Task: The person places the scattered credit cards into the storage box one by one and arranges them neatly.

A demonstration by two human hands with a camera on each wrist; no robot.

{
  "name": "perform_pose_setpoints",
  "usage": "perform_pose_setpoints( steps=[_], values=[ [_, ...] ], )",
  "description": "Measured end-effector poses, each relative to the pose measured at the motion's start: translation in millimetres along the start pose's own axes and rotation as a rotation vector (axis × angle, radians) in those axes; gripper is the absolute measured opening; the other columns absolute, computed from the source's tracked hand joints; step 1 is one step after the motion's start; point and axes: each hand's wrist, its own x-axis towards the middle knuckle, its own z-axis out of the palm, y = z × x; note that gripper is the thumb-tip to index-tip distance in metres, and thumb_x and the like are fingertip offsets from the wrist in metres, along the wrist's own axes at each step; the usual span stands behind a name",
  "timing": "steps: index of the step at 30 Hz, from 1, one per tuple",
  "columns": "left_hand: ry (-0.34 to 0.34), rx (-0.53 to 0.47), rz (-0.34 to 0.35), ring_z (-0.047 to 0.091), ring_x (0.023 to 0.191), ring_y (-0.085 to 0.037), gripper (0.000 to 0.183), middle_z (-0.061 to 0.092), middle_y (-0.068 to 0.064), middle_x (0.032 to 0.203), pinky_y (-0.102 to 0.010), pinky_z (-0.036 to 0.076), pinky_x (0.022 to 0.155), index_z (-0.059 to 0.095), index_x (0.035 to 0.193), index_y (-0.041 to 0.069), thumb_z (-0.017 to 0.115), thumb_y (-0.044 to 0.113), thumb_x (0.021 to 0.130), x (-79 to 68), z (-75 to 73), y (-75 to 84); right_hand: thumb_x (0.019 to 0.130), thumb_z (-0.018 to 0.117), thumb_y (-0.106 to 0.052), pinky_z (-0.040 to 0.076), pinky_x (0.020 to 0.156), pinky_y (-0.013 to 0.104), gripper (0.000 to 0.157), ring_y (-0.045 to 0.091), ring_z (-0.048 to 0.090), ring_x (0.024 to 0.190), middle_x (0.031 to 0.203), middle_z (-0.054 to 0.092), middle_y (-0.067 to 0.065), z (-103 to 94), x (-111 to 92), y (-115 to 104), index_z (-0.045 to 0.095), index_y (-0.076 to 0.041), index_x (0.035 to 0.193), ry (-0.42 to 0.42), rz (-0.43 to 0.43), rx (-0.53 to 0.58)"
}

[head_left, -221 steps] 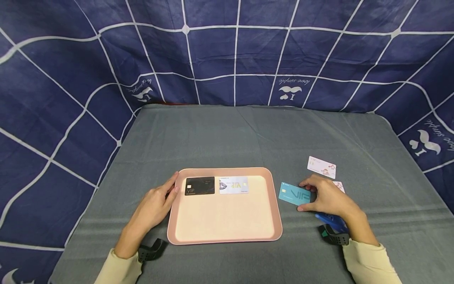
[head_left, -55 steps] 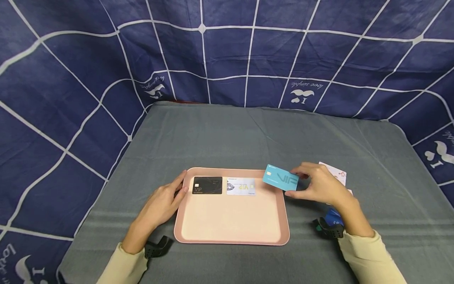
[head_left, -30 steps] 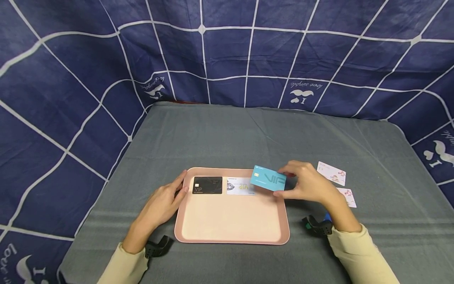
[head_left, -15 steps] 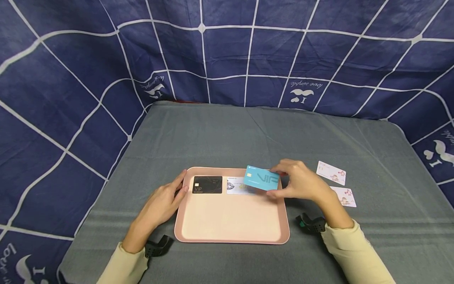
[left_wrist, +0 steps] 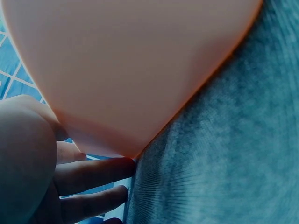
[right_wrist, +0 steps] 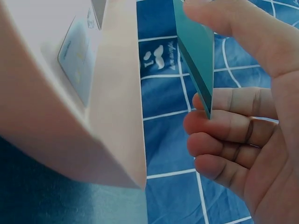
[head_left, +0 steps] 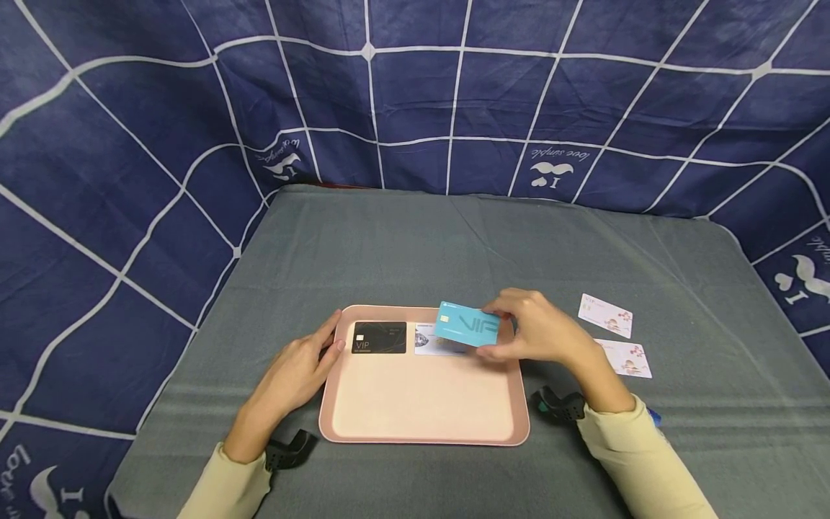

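My right hand (head_left: 534, 328) pinches a teal VIP card (head_left: 465, 324) by its right end, thumb against fingers. The card is held up over the back right of a pink tray (head_left: 424, 435), partly covering a white VIP card (head_left: 424, 344) that lies in it. In the right wrist view the teal card (right_wrist: 198, 51) appears nearly edge-on, apart from the tray wall. A black VIP card (head_left: 379, 337) lies in the tray's back left. My left hand (head_left: 295, 375) rests at the tray's left rim, its fingers fairly straight and touching the edge.
Right of the tray, two pale floral cards (head_left: 606, 316) lie on the grey cloth (head_left: 415, 245). A blue card (head_left: 655, 417) is mostly hidden behind the right sleeve. A navy checked curtain (head_left: 415, 94) rises at the back and sides.
From the table at the right, my right hand has raised the teal card and carried it left over the tray, now above the white card. The left hand stays at the rim.
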Motion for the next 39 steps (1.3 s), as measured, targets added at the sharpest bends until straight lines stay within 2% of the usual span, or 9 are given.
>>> perform_pose_setpoints(
  steps=[23,31,39],
  values=[
    [-0.009,0.0,-0.006,0.067,0.099,-0.039,0.051,0.068,-0.023,0.115,-0.055,0.05,0.08,0.045,0.147,0.0,0.058,0.02,0.101,0.0,-0.9,0.9,0.067,0.088,-0.038,0.046,0.061,0.025,0.047,0.015,0.056,0.068,0.076,0.058,-0.004,9.5,20,-12,0.074,-0.004,0.096,-0.046,0.005,0.026],
    [-0.005,0.002,0.003,0.068,0.098,-0.039,0.052,0.069,-0.023,0.113,-0.054,0.051,0.079,0.045,0.147,-0.001,0.059,0.02,0.101,-0.6,-0.2,-0.7,0.069,0.088,-0.037,0.045,0.062,0.025,0.048,0.015,0.055,0.069,0.078,0.058,-0.004,15.9,31,-21,0.074,-0.003,0.1,-0.097,0.0,0.026],
    [-0.006,0.001,0.004,0.067,0.099,-0.039,0.052,0.068,-0.023,0.116,-0.055,0.051,0.079,0.045,0.146,-0.001,0.059,0.021,0.101,-0.8,-0.4,-1.5,0.071,0.086,-0.041,0.042,0.061,0.024,0.05,0.009,0.047,0.068,0.079,0.056,-0.006,23.8,36,-26,0.073,-0.005,0.103,-0.175,0.002,0.022]
  ],
)
